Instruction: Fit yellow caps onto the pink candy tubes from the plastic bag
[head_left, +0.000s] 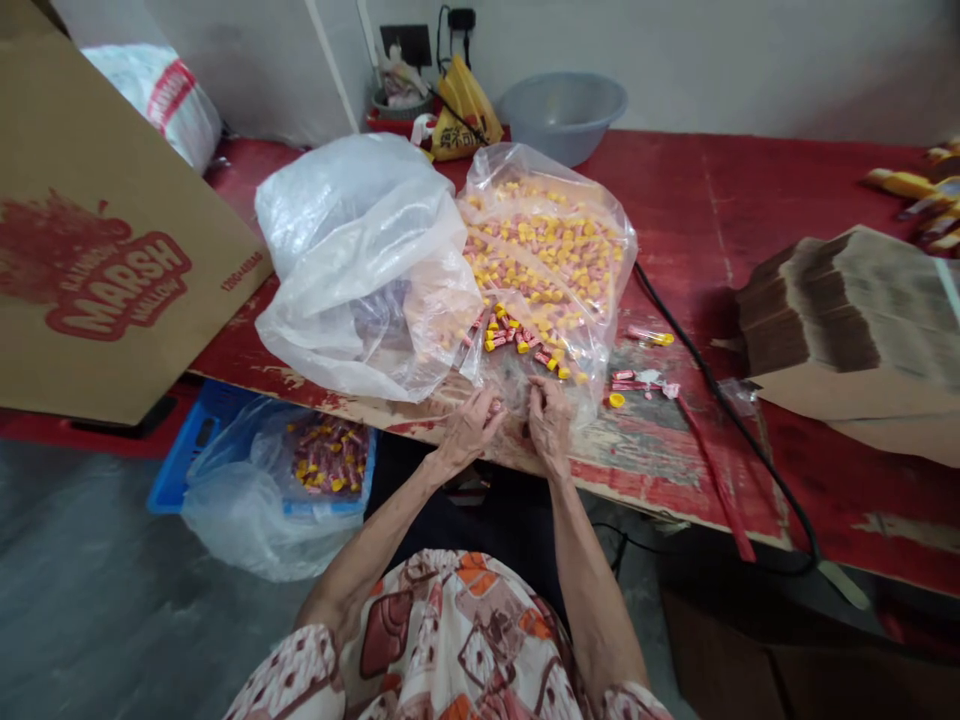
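Note:
My left hand (471, 428) rests at the table's front edge with its fingers curled together. Something small and pinkish shows at its fingertips, too small to name. A short gap to the right is my right hand (551, 422), its fingers bent inward, hiding whatever they hold. Just beyond both hands lies a clear plastic bag (600, 215) full of small pink tubes with yellow caps (536, 235). Several loose capped tubes (517, 330) spill at its mouth. Left of it, a crumpled whitish plastic bag (360, 240) reaches close to my left hand.
A blue crate (176, 450) below the table holds more capped tubes in plastic. A printed carton (97, 250) stands left; stacked cardboard (847, 310) sits right. A black cable (720, 390) crosses the red table (675, 200). A basin (562, 115) stands behind, with loose tube pieces (637, 380) nearer.

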